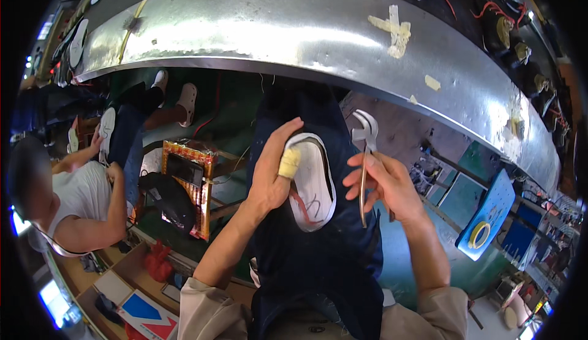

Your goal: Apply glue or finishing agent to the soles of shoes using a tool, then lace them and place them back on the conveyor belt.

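Head view, shoe, metal bench, green floor

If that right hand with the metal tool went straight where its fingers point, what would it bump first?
Probably the near side of the white shoe, held by the left hand. The right hand points left toward it, but one picture can't show whether they're level.

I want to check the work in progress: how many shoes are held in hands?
2: one shoe in the wearer's left hand, and another shoe in the co-worker's hands. Others may be hidden near the dark edges.
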Motion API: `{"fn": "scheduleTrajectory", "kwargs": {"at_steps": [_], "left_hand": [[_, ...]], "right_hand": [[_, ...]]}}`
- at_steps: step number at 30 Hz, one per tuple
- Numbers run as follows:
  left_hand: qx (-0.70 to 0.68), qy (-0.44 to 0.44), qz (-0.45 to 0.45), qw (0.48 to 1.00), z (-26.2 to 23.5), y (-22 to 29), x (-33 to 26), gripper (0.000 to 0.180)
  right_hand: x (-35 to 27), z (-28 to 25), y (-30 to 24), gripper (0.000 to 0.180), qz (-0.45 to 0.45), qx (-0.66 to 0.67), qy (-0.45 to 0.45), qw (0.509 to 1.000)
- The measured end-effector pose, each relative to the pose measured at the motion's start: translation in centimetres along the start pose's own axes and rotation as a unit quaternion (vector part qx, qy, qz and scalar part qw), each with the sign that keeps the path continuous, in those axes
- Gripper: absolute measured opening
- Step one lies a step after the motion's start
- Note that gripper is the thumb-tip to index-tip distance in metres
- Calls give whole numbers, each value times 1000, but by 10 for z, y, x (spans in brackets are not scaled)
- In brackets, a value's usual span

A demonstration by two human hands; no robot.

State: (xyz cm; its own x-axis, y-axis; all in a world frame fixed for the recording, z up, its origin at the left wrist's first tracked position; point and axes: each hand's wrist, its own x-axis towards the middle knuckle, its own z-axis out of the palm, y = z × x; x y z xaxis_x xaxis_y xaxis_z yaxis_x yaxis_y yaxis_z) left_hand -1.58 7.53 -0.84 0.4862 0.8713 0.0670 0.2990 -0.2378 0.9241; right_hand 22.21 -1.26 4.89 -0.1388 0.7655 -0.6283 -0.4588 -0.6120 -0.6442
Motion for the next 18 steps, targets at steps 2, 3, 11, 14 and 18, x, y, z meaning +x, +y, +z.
{"fn": "scheduleTrajectory", "kwargs": {"at_steps": [2,3,11,14,18], "left_hand": [[-3,-4,-3,1000,-4,-3,-2,51],[-11,-5,-4,1000,-2,-1,-2,51],[11,-30,0,999,-6,15,1,57],[-17,-35,-3,999,-7,14,0,54],[-65,-2,-30,997,-4,-1,-4,52]], "right_hand": [[-10,-6,-3,46,15,-150,-62,987],[-13,5,-3,46,26,-139,-93,986],[-3,11,4,44,133,-2,-99,986],[3,11,14,32,45,-169,-101,979],[22,7,41,26,-222,-510,-11,831]]}}
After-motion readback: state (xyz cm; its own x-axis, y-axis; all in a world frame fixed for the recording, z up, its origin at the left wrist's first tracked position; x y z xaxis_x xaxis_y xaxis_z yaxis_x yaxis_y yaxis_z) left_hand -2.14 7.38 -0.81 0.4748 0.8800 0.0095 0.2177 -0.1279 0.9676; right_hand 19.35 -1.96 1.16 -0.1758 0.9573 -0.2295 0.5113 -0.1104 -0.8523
